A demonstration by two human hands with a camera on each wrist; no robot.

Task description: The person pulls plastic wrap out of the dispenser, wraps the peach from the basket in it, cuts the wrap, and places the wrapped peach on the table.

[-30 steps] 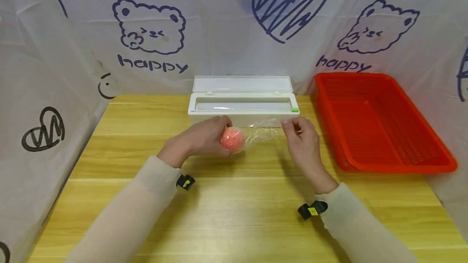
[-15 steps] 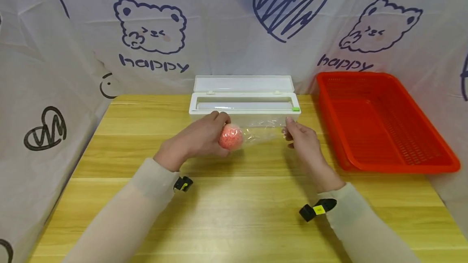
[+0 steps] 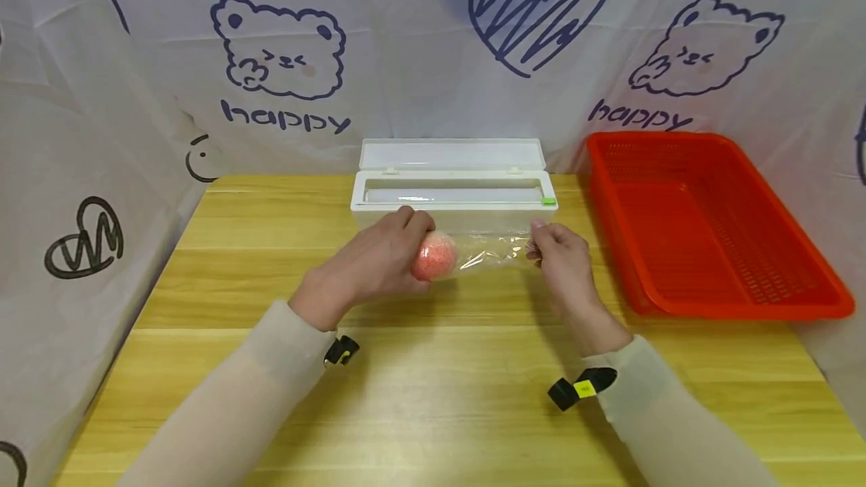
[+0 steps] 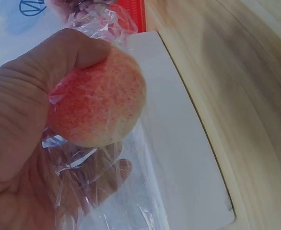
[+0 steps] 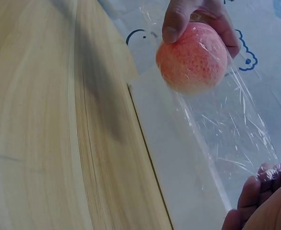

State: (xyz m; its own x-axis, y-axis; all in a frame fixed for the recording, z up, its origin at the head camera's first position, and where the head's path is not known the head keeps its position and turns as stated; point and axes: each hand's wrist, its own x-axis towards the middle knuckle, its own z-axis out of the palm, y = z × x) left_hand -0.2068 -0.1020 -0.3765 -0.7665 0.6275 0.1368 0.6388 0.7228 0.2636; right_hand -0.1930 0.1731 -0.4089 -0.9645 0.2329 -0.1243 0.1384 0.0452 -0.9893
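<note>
A round pink-red peach (image 3: 436, 255) is held above the table in my left hand (image 3: 368, 265), thumb on the near side and fingers on the far side. Clear cling film (image 3: 490, 250) lies over the peach and stretches toward the right. My right hand (image 3: 568, 265) pinches the gathered far end of that film. In the left wrist view the thumb (image 4: 90, 50) presses the top of the peach (image 4: 102, 98), and film hangs over the fingers. The right wrist view shows creased film (image 5: 236, 124) between the peach (image 5: 193, 57) and my right fingertips.
Behind the hands stands a white cling film dispenser (image 3: 453, 221), its lid raised and a roll inside, with a small green piece at its right end. A red plastic basket (image 3: 649, 299) sits on the right of the wooden table (image 3: 433, 404). Printed white cloth hangs behind.
My right hand has changed its pinch on the film and turned slightly. The film now looks smoother and tighter between the hands. My left hand, with the peach, has shifted only a little.
</note>
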